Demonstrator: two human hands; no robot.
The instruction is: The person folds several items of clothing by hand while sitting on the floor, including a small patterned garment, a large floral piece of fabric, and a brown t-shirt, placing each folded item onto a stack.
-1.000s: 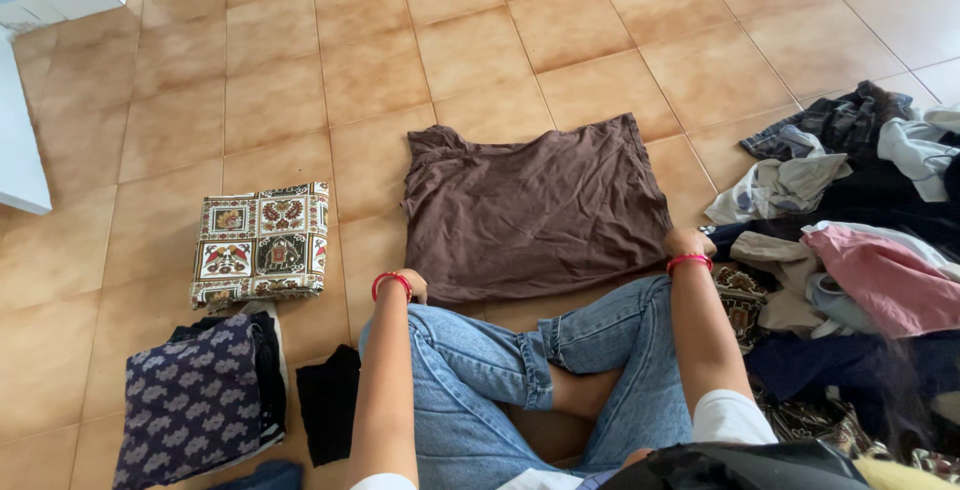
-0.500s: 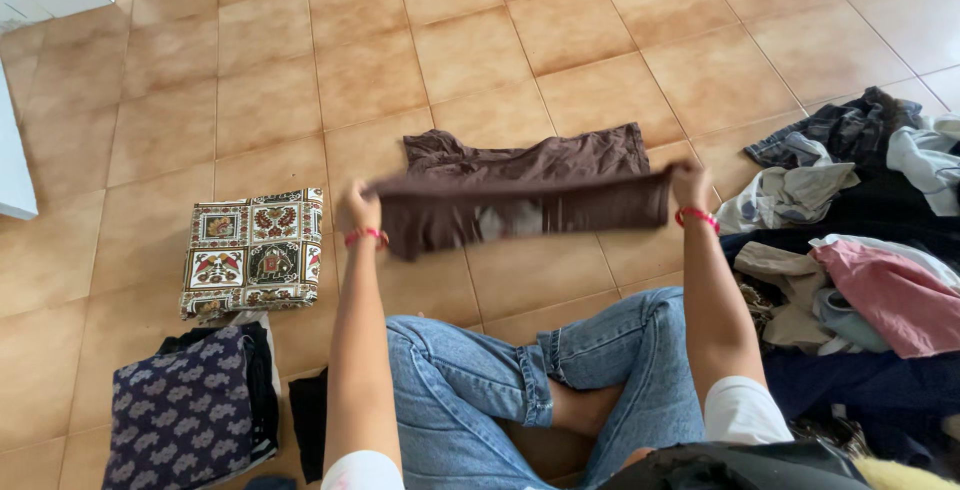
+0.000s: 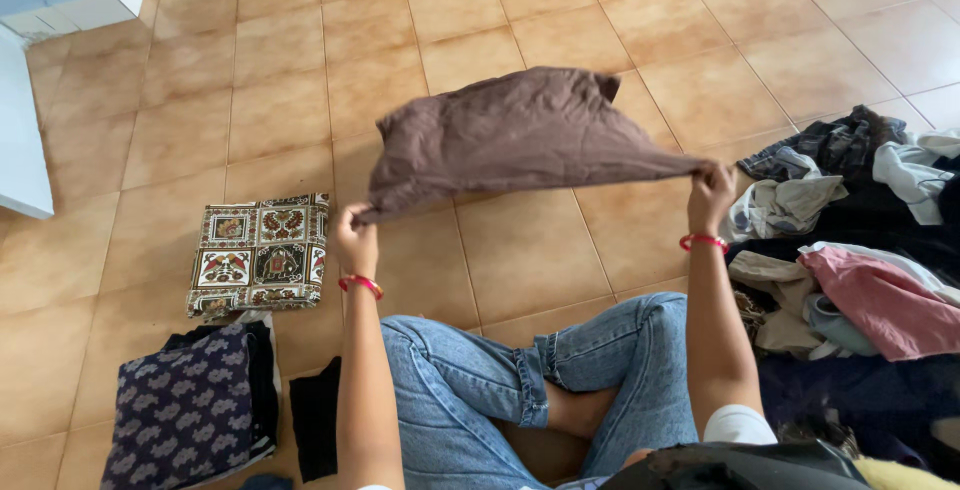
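Note:
A brown garment (image 3: 510, 135) billows in the air above the tiled floor, stretched between both hands. My left hand (image 3: 354, 233) grips its near left corner, and my right hand (image 3: 711, 193) grips its near right corner. Each wrist wears a red bangle. My crossed legs in blue jeans (image 3: 520, 380) lie below the hands.
A folded patterned cloth (image 3: 260, 252) lies on the orange tile floor (image 3: 530, 250) to the left, with a navy printed folded stack (image 3: 185, 412) and a black piece (image 3: 312, 428) nearer me. A heap of unfolded clothes (image 3: 860, 250) fills the right side. A white ledge (image 3: 22, 140) stands at far left.
The brown garment lay flat on the floor, then both hands lifted its near edge. Now the whole garment is off the floor and flung up and away from me.

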